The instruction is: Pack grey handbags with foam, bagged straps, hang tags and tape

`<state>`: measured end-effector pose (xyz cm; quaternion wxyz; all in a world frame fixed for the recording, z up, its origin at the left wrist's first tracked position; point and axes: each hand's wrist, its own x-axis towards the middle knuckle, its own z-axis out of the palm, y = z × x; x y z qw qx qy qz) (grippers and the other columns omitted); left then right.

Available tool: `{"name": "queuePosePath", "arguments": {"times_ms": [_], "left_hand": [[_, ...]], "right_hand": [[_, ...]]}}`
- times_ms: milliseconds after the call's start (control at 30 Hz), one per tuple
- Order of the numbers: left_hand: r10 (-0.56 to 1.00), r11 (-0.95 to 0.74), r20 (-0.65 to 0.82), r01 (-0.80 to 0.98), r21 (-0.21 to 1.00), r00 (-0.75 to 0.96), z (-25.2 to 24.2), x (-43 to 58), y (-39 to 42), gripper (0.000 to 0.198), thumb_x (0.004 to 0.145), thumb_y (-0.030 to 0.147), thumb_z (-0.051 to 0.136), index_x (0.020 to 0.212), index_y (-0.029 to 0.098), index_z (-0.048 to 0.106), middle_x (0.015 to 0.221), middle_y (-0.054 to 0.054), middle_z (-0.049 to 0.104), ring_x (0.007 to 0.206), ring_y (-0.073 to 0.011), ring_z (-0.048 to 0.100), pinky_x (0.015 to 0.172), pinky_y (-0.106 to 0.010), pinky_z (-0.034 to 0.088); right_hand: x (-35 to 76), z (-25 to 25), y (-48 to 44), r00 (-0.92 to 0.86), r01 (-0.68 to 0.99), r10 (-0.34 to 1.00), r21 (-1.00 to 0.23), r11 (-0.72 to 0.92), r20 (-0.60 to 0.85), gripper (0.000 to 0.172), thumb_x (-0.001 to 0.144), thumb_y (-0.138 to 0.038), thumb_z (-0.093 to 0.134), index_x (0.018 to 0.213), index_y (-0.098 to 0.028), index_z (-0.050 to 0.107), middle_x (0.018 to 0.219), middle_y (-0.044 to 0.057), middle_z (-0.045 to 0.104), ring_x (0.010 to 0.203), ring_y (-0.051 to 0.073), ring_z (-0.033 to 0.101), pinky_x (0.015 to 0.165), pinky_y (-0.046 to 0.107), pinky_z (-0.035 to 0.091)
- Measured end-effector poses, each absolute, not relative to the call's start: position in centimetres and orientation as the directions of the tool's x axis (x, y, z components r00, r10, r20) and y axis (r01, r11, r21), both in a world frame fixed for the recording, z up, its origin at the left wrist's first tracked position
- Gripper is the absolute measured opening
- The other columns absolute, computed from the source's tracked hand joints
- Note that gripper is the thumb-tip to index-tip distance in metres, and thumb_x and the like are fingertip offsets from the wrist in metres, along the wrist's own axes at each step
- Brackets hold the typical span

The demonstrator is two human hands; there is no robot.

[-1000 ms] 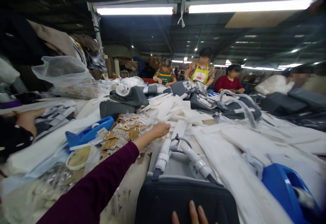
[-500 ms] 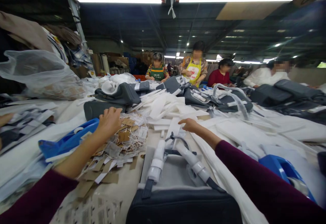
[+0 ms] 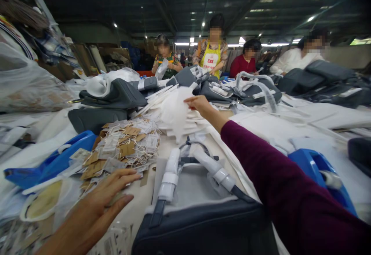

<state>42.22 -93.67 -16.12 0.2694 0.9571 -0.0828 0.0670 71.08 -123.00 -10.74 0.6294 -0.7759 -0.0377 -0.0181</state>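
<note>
My right hand (image 3: pixel 201 106) reaches forward, its fingers pinching the edge of a thin white foam sheet (image 3: pixel 175 112), which hangs blurred over a stack of similar white pieces. My left hand (image 3: pixel 101 201) is held low at the left, fingers stretched out and holding nothing. It is just in front of a heap of brown and white string tags (image 3: pixel 130 143). Directly before me lies a dark grey handbag (image 3: pixel 203 228), cut off by the bottom edge. Clear and white wrapping covers its handles (image 3: pixel 169 181).
Blue tape dispensers stand at left (image 3: pixel 58 160) and right (image 3: pixel 319 177). More dark bags (image 3: pixel 116 96) are piled across the table, with white sheets (image 3: pixel 304 123) at the right. Several co-workers are at the far side, one in a yellow apron (image 3: pixel 210 58).
My right hand has moved forward and left and taken hold of a white foam sheet, lifting it. My left hand has come back toward me from beside the tags. The view has shifted downward.
</note>
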Motion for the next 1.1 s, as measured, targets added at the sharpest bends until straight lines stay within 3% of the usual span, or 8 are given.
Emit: {"name": "queuePosePath", "arguments": {"times_ms": [133, 333, 500, 667, 800, 900, 1000, 1100], "left_hand": [[-0.098, -0.748, 0.059, -0.113, 0.654, 0.993, -15.4, 41.6, -96.1, 0.045, 0.076, 0.062, 0.054, 0.113, 0.041, 0.067, 0.123, -0.001, 0.064, 0.112, -0.0333, 0.060, 0.099, -0.047, 0.049], [-0.137, -0.452, -0.086, 0.015, 0.892, 0.987, -18.5, 36.8, -97.4, 0.077, 0.068, 0.070, 0.060, 0.137, 0.040, 0.045, 0.136, -0.005, 0.055, 0.120, -0.0348, 0.055, 0.094, -0.046, 0.053], [-0.052, -0.405, -0.048, 0.023, 0.914, 0.998, -21.8, 34.1, -100.1, 0.096, 0.063, 0.067, 0.069, 0.144, 0.031, 0.032, 0.148, -0.008, 0.040, 0.134, -0.0357, 0.041, 0.109, -0.050, 0.039], [0.064, -0.368, -0.021, 0.043, 0.929, 0.998, -21.1, 35.5, -102.5, 0.093, 0.066, 0.059, 0.071, 0.141, 0.022, 0.032, 0.139, -0.014, 0.047, 0.126, -0.0333, 0.049, 0.111, -0.052, 0.033], [0.045, -0.350, 0.116, -0.093, 0.932, 0.992, -20.2, 36.9, -102.7, 0.082, 0.067, 0.050, 0.072, 0.136, 0.020, 0.039, 0.136, -0.014, 0.048, 0.128, -0.0320, 0.045, 0.111, -0.048, 0.033], [0.118, -0.393, 0.246, -0.182, 0.901, 0.962, -20.3, 36.3, -102.9, 0.071, 0.070, 0.045, 0.073, 0.130, 0.022, 0.045, 0.131, -0.011, 0.047, 0.127, -0.0295, 0.044, 0.106, -0.045, 0.039], [0.244, -0.383, 0.313, -0.205, 0.901, 0.918, -20.8, 34.8, -103.5, 0.054, 0.075, 0.042, 0.070, 0.120, 0.021, 0.049, 0.121, -0.010, 0.050, 0.117, -0.0267, 0.050, 0.096, -0.041, 0.046], [0.294, -0.270, 0.202, -0.121, 0.955, 0.934, -21.6, 33.4, -104.1, 0.048, 0.075, 0.039, 0.069, 0.114, 0.019, 0.049, 0.113, -0.009, 0.056, 0.109, -0.0267, 0.055, 0.095, -0.042, 0.046]], "right_hand": [[69.7, -7.0, -125.1, 0.984, 0.175, -0.018, -0.978, -0.109, 0.178, 0.048, 0.084, -0.008, 0.051, 0.132, -0.012, 0.049, 0.104, 0.004, 0.064, 0.080, 0.005, 0.058, 0.083, 0.024, 0.046], [52.1, -11.6, -132.0, 0.992, 0.092, 0.101, -0.969, -0.228, 0.070, 0.039, 0.085, -0.043, 0.060, 0.111, -0.016, 0.067, 0.113, 0.011, 0.066, 0.101, 0.023, 0.062, 0.089, 0.040, 0.047], [37.8, -17.4, -135.0, 0.978, -0.207, 0.004, -0.971, -0.118, -0.208, 0.060, 0.087, -0.065, 0.045, 0.127, -0.022, 0.059, 0.125, 0.011, 0.063, 0.115, 0.029, 0.058, 0.099, 0.048, 0.042], [35.6, -19.6, -133.2, 0.993, -0.114, -0.032, -0.993, 0.020, -0.114, 0.054, 0.085, -0.057, 0.056, 0.123, -0.020, 0.061, 0.114, 0.007, 0.068, 0.106, 0.027, 0.060, 0.097, 0.042, 0.044], [37.1, -19.3, -132.7, 0.993, -0.059, -0.109, -0.974, -0.218, -0.035, 0.059, 0.084, -0.059, 0.053, 0.123, -0.015, 0.059, 0.112, 0.011, 0.066, 0.103, 0.029, 0.060, 0.094, 0.044, 0.045], [38.1, -17.2, -132.3, 0.936, 0.144, -0.186, -0.805, -0.576, 0.300, 0.062, 0.082, -0.051, 0.056, 0.130, -0.012, 0.052, 0.130, 0.017, 0.055, 0.117, 0.031, 0.052, 0.100, 0.045, 0.040], [39.3, -14.0, -130.3, 0.857, 0.420, 0.097, -0.577, -0.701, 0.506, 0.038, 0.087, -0.037, 0.051, 0.117, -0.017, 0.063, 0.123, 0.012, 0.060, 0.113, 0.026, 0.055, 0.098, 0.039, 0.042], [41.5, -11.7, -126.9, 0.851, 0.519, 0.448, -0.564, -0.642, 0.273, 0.029, 0.089, -0.032, 0.046, 0.096, -0.022, 0.073, 0.097, 0.008, 0.071, 0.090, 0.023, 0.064, 0.083, 0.034, 0.048]]}}
